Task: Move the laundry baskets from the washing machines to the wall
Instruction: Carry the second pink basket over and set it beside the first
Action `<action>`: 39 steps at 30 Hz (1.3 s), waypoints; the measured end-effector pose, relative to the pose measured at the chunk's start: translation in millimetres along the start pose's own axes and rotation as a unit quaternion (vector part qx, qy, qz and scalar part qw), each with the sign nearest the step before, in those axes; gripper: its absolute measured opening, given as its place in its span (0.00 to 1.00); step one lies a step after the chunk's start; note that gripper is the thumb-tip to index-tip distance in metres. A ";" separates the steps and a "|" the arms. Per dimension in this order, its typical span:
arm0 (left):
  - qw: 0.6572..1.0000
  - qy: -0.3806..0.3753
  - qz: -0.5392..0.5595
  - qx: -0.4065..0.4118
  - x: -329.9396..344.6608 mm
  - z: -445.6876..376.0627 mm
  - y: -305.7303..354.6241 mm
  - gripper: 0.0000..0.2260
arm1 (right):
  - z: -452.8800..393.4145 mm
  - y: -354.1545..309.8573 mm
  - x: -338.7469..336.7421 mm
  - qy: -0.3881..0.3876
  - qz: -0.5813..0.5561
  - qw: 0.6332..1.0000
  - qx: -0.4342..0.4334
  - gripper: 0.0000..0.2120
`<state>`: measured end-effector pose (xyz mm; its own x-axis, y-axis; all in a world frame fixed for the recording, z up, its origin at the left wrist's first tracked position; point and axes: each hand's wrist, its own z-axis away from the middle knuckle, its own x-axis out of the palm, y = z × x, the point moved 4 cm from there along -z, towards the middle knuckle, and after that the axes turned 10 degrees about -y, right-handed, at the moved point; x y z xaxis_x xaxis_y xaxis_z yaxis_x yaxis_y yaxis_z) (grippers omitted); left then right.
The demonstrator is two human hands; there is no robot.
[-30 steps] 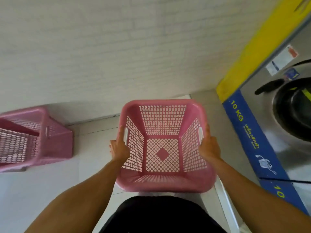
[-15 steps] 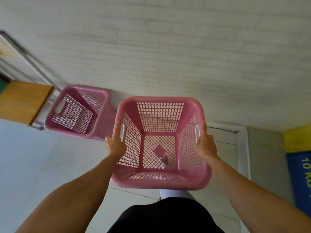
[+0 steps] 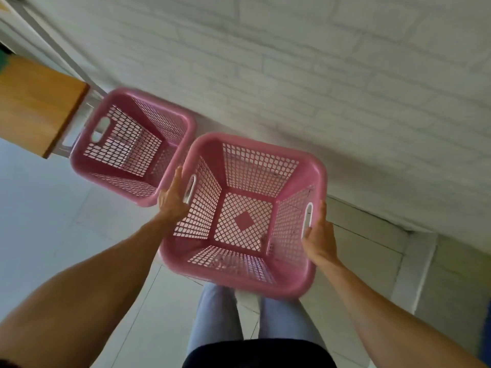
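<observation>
I hold an empty pink lattice laundry basket (image 3: 305,282) in front of me, low over the floor and close to the white brick wall (image 3: 318,83). My left hand (image 3: 172,199) presses on its left side by the handle slot. My right hand (image 3: 320,239) grips its right side by the other handle slot. A second pink basket (image 3: 85,166) stands on the floor against the wall, just left of the held one, their rims almost touching.
A wooden table top (image 3: 34,104) on a metal frame juts in at the left, next to the second basket. Pale floor tiles (image 3: 53,229) spread to the left. A raised tiled step (image 3: 409,264) runs along the right. My legs (image 3: 218,314) are below the basket.
I have turned left, away from the washing machine, which has left the view. The held basket has come lower and nearer the wall, beside the second basket.
</observation>
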<state>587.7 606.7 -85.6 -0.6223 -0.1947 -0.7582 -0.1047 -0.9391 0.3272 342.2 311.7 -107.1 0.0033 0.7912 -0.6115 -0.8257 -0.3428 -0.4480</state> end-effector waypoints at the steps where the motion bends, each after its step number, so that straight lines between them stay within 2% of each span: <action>1: 1.000 -0.007 -0.007 -0.006 0.7 -12.6 -6.4 0.46 | -6.8 -3.0 6.2 0.003 -0.003 1.000 0.010 0.43; 5: 0.999 -0.023 0.006 -0.043 7.0 -59.0 -31.5 0.43 | -30.4 -18.6 28.9 0.015 -0.004 1.000 0.026 0.44; 10: 0.996 -0.008 0.021 -0.082 18.6 -115.6 -49.1 0.40 | -74.5 -29.7 57.6 0.017 -0.015 0.999 0.030 0.45; 16: 0.999 -0.003 -0.003 -0.048 25.4 -168.1 -66.3 0.38 | -113.8 -36.4 97.6 0.010 -0.024 0.998 0.058 0.47; 20: 0.999 0.001 0.007 -0.051 23.9 -188.0 -79.9 0.23 | -128.9 -41.8 122.5 0.004 -0.044 0.997 0.060 0.43; 22: 0.999 0.003 0.013 -0.047 23.8 -191.1 -83.9 0.18 | -137.0 -41.9 129.1 -0.004 -0.041 0.997 0.071 0.48; 25: 0.999 0.015 -0.011 -0.039 25.4 -190.8 -81.2 0.23 | -143.1 -38.6 129.7 -0.007 -0.041 0.994 0.099 0.54; 30: 0.996 0.024 -0.046 -0.079 31.3 -190.8 -75.1 0.33 | -140.3 -38.9 132.2 0.016 -0.040 0.994 0.105 0.51; 34: 0.996 0.026 -0.047 -0.078 31.6 -194.2 -78.8 0.30 | -137.6 -35.1 133.7 0.023 -0.050 0.993 0.105 0.45; 39: 0.996 0.024 -0.054 -0.062 38.5 -191.1 -79.9 0.29 | -138.9 -30.4 127.0 0.035 -0.010 0.994 0.105 0.45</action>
<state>720.3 620.2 -248.6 -0.5740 -0.1003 -0.8127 -0.0719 -0.9825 0.1720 446.1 352.4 -261.8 0.0545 0.7578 -0.6502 -0.9244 -0.2078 -0.3197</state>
